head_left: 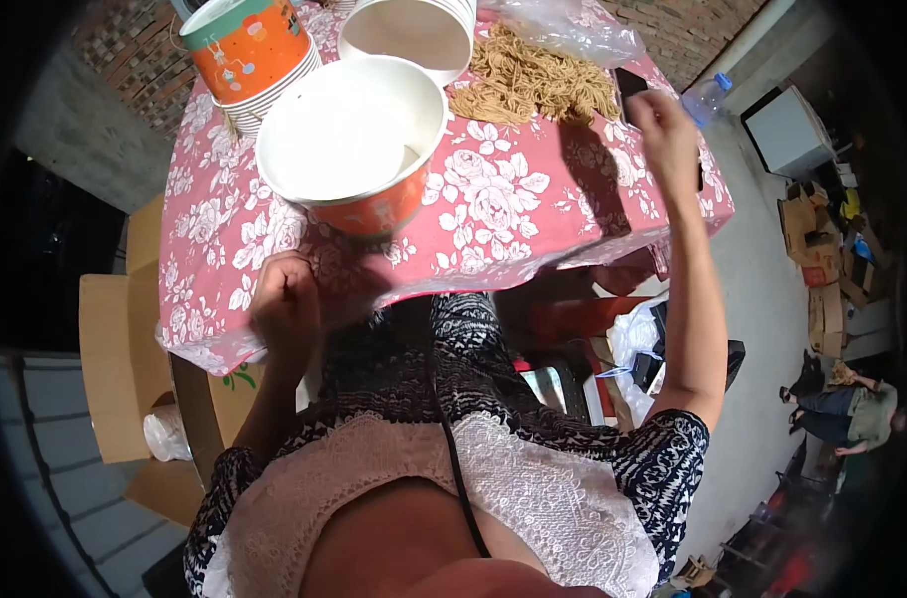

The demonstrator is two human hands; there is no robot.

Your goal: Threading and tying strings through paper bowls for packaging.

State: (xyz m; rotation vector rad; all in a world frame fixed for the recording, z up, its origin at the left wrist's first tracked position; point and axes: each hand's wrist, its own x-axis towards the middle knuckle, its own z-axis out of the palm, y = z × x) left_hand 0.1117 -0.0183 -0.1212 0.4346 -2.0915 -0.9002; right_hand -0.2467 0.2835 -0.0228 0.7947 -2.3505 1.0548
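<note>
Round tub (pixel 359 149), smooth white inside, printed orange outside, on a flowery pink tablecloth (pixel 493 189); stringy tan cords (pixel 538 82) tangled to its right. Left hand (pixel 286 291) is curled on its near side, right hand (pixel 663 125) well off to its right; can't tell if either's gripping anything.

No text, label, brand, number or sign is legible on anything here.
</note>
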